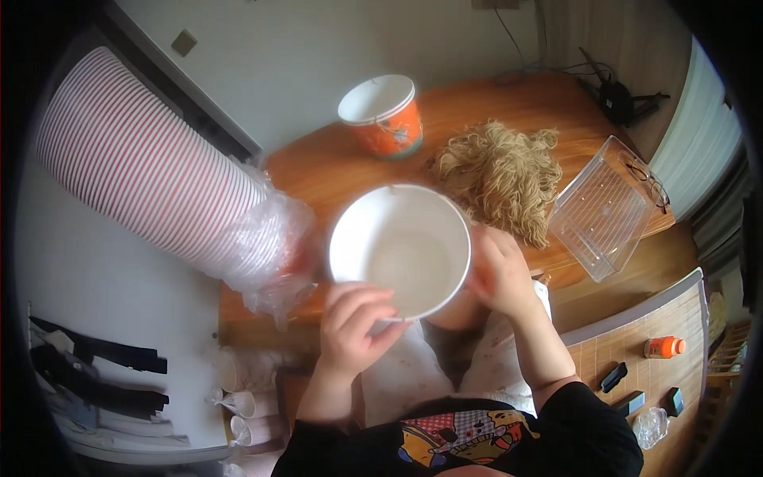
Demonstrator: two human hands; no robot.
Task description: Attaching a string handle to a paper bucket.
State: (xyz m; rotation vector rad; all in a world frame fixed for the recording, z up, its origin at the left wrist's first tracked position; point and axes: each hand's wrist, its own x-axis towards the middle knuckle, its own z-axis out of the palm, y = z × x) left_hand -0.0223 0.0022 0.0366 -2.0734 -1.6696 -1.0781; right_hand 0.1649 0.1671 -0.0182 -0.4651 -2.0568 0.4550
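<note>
A large white paper bucket (401, 254) is tilted so that I look down into its bare inside. My left hand (354, 326) grips its near rim at the lower left, fingers over the edge and thumb below. Against the bucket's right side is my right hand (502, 270), its fingers bent, blurred and partly hidden, so I cannot tell how firmly it holds. Farther back on the wooden table (306, 163) stand nested orange paper buckets (389, 131) with white insides. A heap of tan noodle-like strands (505, 175) lies to their right.
A long stack of nested paper buckets (151, 159), partly wrapped in clear plastic (274, 254), leans in from the left. On the right are a clear plastic tray (600, 211), eyeglasses (648, 183) and a black router (616, 99). An orange bottle (664, 347) stands on a side surface (675, 318).
</note>
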